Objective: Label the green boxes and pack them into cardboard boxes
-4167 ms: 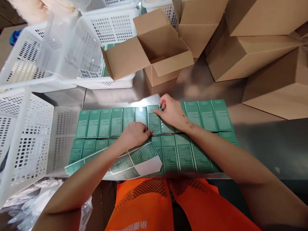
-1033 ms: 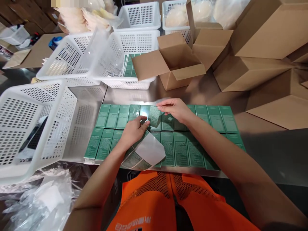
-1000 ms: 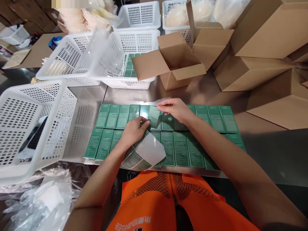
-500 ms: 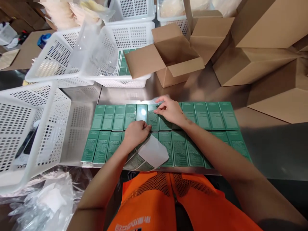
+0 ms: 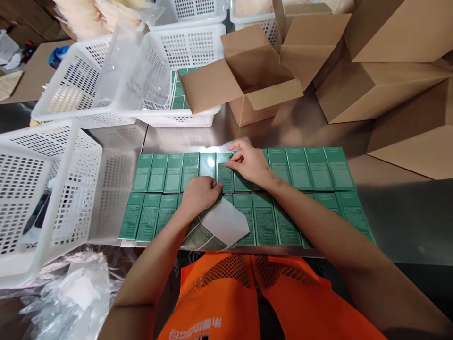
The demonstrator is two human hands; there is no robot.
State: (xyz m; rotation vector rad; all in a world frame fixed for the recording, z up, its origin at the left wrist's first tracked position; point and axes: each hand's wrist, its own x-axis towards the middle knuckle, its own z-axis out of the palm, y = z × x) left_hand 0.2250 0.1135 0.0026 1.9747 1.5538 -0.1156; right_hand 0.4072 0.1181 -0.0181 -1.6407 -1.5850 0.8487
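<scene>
Two rows of small green boxes (image 5: pixel 174 173) lie side by side along the table in front of me. My left hand (image 5: pixel 198 194) is closed on a sheet of green labels (image 5: pixel 226 219), whose white backing is curled upward over the near row. At the far row, my right hand (image 5: pixel 249 163) pinches the upper right corner of a dark green label (image 5: pixel 224 178), which lies against the face of one box. The last fingers of that hand are raised. My left fingertips are close to this label's lower left side. My forearms hide some boxes.
White perforated baskets (image 5: pixel 177 119) stand behind the boxes, one holding more green label sheets. Another basket (image 5: pixel 76 189) is at the left. Open cardboard cartons (image 5: pixel 264 97) fill the back and right. Crumpled clear plastic (image 5: pixel 76 293) lies at the lower left.
Both hands stay almost where they were, at the same label and sheet. The view has shifted slightly.
</scene>
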